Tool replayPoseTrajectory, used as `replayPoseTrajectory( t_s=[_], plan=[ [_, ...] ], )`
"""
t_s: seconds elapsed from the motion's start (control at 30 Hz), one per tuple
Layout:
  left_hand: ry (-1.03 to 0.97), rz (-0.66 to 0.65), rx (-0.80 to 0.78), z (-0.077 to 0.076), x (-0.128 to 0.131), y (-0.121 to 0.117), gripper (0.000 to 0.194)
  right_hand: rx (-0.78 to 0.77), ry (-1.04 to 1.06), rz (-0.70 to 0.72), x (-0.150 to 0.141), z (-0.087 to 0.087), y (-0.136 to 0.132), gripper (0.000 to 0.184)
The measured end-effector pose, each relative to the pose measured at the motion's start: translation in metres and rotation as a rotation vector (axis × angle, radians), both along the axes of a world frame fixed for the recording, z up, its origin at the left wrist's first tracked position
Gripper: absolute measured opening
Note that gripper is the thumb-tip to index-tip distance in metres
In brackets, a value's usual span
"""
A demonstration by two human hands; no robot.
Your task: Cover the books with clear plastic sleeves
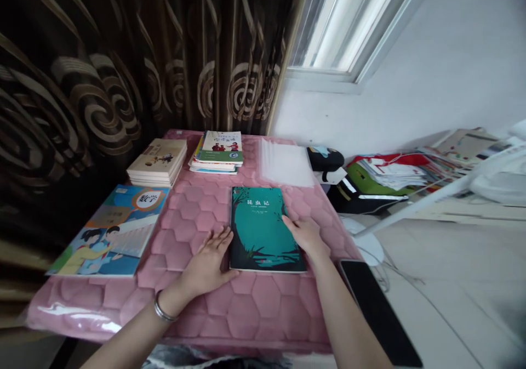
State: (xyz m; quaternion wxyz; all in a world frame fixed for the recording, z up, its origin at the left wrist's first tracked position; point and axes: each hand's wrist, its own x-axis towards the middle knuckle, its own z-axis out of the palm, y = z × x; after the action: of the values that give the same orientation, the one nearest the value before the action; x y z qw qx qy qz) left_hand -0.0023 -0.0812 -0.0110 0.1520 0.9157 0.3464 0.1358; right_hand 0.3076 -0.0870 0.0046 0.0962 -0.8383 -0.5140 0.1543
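Head view: green-and-black paperback book [267, 232] lies flat mid-table on the pink, hexagon-patterned cover [184, 215]. Hands apart, one each side: left hand [209, 262], fingers spread, lies by the book's left edge; right hand [304, 234] has its thumb at the right edge, other fingers hidden, so cannot tell whether it grips. Uneven pressure could skew the book, the cover looking glossy. Thumb pressing alone might crease the paper cover. Far right, loose translucent white sheets [285, 163] lie near the table edge; a wide right-arm sweep could slide them off. Far left, the beige book stack [158, 160] could shift if knocked.
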Motion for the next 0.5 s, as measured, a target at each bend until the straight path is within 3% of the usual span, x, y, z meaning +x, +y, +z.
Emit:
replayPoseTrajectory(
  t_s=[0.27, 0.5],
  plan=[
    [0.110, 0.054, 0.141, 0.001, 0.002, -0.005, 0.083, -0.012, 0.065, -0.023, 0.000, -0.001, -0.002, 0.064],
    [0.185, 0.077, 0.151, 0.002, 0.001, -0.010, 0.079, -0.012, 0.036, -0.016, 0.001, -0.002, -0.002, 0.063]
  ],
)
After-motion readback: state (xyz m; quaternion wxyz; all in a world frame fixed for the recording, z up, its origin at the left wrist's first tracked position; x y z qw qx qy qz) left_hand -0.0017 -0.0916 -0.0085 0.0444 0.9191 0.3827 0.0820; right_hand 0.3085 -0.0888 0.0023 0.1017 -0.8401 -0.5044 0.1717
